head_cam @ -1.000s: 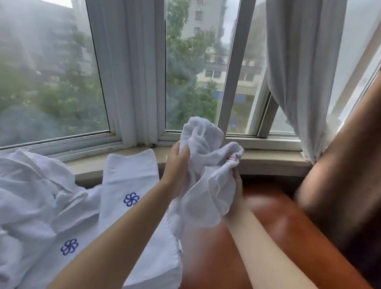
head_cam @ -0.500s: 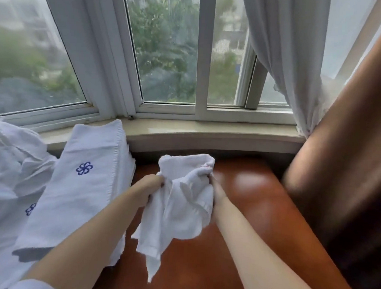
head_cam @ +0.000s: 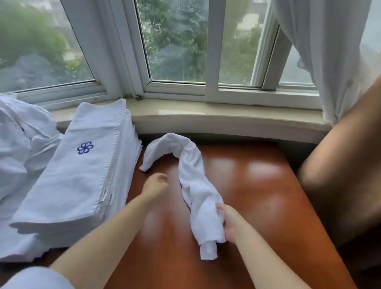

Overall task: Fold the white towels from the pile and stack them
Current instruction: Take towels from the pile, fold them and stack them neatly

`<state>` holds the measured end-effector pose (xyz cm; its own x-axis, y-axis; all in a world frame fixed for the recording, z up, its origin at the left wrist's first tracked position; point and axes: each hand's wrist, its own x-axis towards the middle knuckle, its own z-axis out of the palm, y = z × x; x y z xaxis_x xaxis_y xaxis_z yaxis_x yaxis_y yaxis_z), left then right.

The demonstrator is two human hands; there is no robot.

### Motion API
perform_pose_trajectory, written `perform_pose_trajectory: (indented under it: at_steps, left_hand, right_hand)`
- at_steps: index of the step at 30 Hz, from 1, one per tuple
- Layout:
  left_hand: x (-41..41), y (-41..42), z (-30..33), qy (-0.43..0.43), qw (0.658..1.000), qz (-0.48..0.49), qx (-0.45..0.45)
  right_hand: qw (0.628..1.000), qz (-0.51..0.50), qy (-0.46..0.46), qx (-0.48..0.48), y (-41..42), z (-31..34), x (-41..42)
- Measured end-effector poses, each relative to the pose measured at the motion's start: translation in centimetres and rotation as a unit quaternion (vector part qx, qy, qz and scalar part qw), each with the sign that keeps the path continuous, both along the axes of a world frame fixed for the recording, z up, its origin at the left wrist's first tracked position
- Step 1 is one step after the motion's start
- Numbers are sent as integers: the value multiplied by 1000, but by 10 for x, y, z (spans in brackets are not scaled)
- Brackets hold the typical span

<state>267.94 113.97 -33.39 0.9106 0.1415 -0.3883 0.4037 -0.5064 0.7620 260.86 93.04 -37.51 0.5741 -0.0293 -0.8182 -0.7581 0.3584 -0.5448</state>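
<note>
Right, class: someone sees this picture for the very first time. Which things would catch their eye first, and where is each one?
Probably the crumpled white towel strung out across the middle of the glossy reddish-brown table, its near end gripped by the right hand while the left hand is beside it, holding nothing. Next, the neat stack of folded towels with a blue flower emblem on the left, in front of the big window.

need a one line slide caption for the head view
Right hand grips a crumpled white towel on the wooden table, left hand free, beside the folded stack.
</note>
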Motion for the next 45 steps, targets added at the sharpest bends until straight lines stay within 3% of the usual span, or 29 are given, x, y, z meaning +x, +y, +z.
perform_pose_trajectory:
  at_steps: [4, 7, 11, 16, 20, 22, 25, 27, 29, 31, 32, 35, 37, 39, 42, 45]
  left_hand:
    - [-61, -20, -61, 189, 964, 105, -153]
    - [-72, -28, -65, 228, 931, 108, -266]
    - [-79, -30, -51, 259, 854, 45, -448]
    - [-91, -35, -52, 191, 892, 16, -408]
    - [-113, -45, -61, 222, 906, 16, -360]
    - [-119, -49, -64, 214, 891, 76, -393]
    - [-121, -52, -70, 210, 807, 263, -486]
    - [-126, -52, -71, 234, 818, 248, -464]
    - [-132, -54, -69, 295, 803, 167, -491]
    - [-136, -59, -61, 305, 788, 113, -522]
    - [-136, -61, -57, 286, 798, 113, -519]
    - [-134, -60, -53, 165, 875, 189, -414]
    - [-134, -46, -55, 66, 904, 261, -331]
    - [-138, -27, -60, -18, 919, 325, -223]
    - [-149, -13, -72, -28, 924, 352, -148]
    - [-160, -16, -83, -6, 928, 352, -118]
  right_hand:
    - [996, -27, -13, 86, 7, -15, -13]
    - [989, -43, -53, 135, 8, -13, -12]
    - [964, -120, -112, 209, 4, -7, -11]
    - [984, -92, -66, 136, -4, -12, -26]
    - [994, -35, -10, 99, -2, -18, -45]
    - [988, -37, -35, 146, -2, -16, -50]
    - [940, -114, -113, 300, -10, -10, -53]
    - [880, -162, -154, 419, -16, -8, -56]
    - [856, -174, -151, 462, -17, -6, -61]
    - [895, -146, -97, 409, -17, -6, -63]
    - [925, -127, -63, 352, -18, -8, -63]
    - [987, -113, -18, 109, -27, -20, -59]
    - [986, -131, -56, -88, -39, -31, -61]
    - [960, -142, -70, -232, -51, -42, -67]
    - [942, -160, -42, -292, -54, -52, -75]
    - [927, -97, -15, -362, -48, -52, -79]
